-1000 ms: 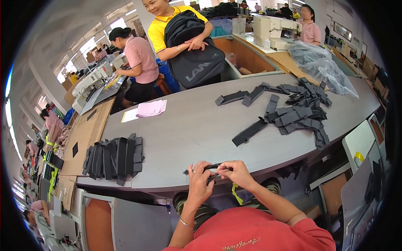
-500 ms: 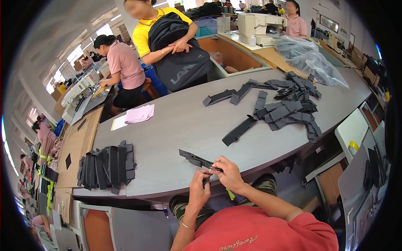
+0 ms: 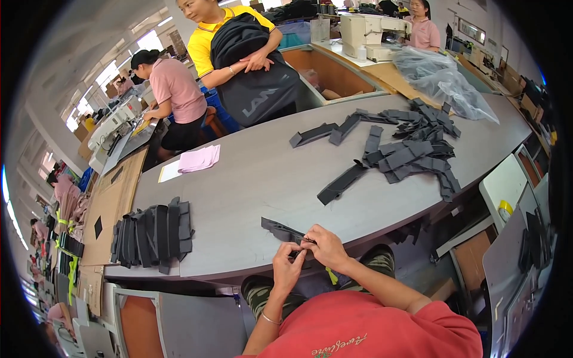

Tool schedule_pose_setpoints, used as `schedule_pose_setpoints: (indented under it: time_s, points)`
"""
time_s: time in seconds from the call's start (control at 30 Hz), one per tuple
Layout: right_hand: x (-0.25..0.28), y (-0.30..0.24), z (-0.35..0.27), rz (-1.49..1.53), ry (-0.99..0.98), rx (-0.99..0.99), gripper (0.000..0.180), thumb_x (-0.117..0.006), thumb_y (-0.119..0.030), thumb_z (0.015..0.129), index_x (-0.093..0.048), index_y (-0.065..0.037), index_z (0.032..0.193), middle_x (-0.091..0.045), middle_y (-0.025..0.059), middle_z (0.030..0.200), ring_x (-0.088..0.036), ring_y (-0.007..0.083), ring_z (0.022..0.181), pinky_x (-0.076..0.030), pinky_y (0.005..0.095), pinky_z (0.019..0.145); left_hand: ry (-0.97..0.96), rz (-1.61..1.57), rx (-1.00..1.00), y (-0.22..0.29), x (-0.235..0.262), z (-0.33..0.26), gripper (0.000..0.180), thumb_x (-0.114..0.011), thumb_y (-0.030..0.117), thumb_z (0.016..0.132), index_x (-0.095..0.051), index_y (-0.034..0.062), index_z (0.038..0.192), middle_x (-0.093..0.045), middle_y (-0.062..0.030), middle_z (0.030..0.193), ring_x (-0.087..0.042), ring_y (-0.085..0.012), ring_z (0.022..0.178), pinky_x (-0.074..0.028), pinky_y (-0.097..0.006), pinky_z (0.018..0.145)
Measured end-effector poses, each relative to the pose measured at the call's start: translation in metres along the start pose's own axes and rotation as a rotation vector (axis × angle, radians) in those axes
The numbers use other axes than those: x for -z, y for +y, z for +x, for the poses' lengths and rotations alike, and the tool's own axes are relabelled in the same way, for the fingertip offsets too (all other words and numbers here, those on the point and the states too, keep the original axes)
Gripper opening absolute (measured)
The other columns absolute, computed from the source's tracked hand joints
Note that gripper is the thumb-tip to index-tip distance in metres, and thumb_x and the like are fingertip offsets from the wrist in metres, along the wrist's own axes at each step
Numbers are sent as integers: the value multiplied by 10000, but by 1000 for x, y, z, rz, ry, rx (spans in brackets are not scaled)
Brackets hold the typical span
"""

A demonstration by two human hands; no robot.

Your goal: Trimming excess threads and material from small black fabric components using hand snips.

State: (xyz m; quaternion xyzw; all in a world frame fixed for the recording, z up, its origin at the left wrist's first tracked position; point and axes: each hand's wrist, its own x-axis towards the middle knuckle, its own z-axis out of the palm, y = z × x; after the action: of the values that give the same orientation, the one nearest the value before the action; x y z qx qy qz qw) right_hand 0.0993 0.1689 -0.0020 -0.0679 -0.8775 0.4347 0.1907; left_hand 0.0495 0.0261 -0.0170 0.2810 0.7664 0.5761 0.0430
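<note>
A dark grey fabric strip (image 3: pixel 279 230) is pinched between my two hands at the table's front edge, its free end pointing away to the far left. My left hand (image 3: pixel 287 266) closes on the near end, fingertips together. Beside it, my right hand (image 3: pixel 326 247) grips the strip a little farther along. What lies right between the fingertips is too small to make out. To the left rests a neat row of stacked fabric strips (image 3: pixel 153 234). A loose heap of similar strips (image 3: pixel 412 152) spreads over the table's right side, one single strip (image 3: pixel 341 184) lying nearest me.
The grey table (image 3: pixel 239 179) curves across in front of me. Pink and white papers (image 3: pixel 194 161) lie at its far left. Across it stands a person in yellow (image 3: pixel 239 48) hugging a black bag (image 3: pixel 259 95). Clear plastic sheeting (image 3: pixel 444 80) and a sewing machine (image 3: pixel 367 36) are behind.
Both hands stay together at the strip with small finger shifts. The strip's free end has moved slightly right and down.
</note>
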Motion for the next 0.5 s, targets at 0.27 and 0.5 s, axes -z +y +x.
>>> schedule_pose_setpoints:
  time_s: [0.27,0.5]
  points:
    - [9,13,3,-88,-119,-39,155,-628,-196,852,-650,-43,845,-558,91,957,-601,339,784,-465,449,682,-26,147,-189,0,-6,1,131,-666,-23,771,-579,-36,867,-588,-158,861,-587,-332,782,-471,-370,693]
    - [7,30,-1,117,-210,-95,129,-625,-167,852,-663,-46,874,-545,97,930,-595,291,832,-470,382,710,-66,159,-116,3,-7,-4,111,-654,-12,793,-584,-31,878,-586,-118,803,-589,-250,750,-465,-332,685]
